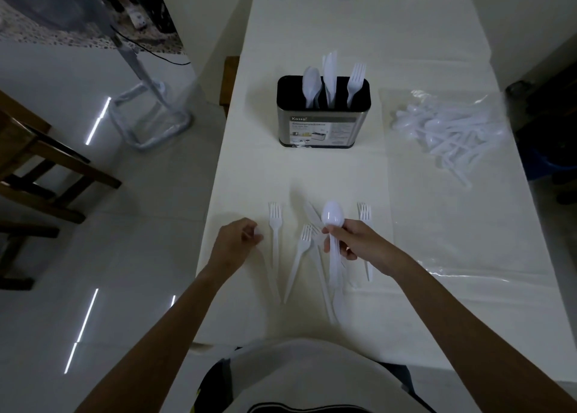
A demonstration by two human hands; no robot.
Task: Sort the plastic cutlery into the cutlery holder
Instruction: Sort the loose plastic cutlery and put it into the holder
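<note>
Plastic cutlery lay in a loose group (299, 256) on the near part of the white worktop (406, 319), just in front of the person. Several forks and at least one knife were still flat on the surface there, some crossing each other. The right hand (349, 241) was closed around the handle of a white spoon (332, 216), with the bowl pointing away from the person, raised above the pieces under it. The left hand (237, 238) was at the left of the group with the fingers curled together; it seemed to pinch the end of a white piece, but I could not tell this clearly.

Farther on the worktop stood the cutlery holder (323, 122), upright. Spoons were already in its left compartment, knives in the middle one and forks in the right one. At the far right, well apart, a heap of more cutlery (449, 131) lay on clear plastic.

In my judgement the task was only partly done: a few pieces were sorted, and many were left.
</note>
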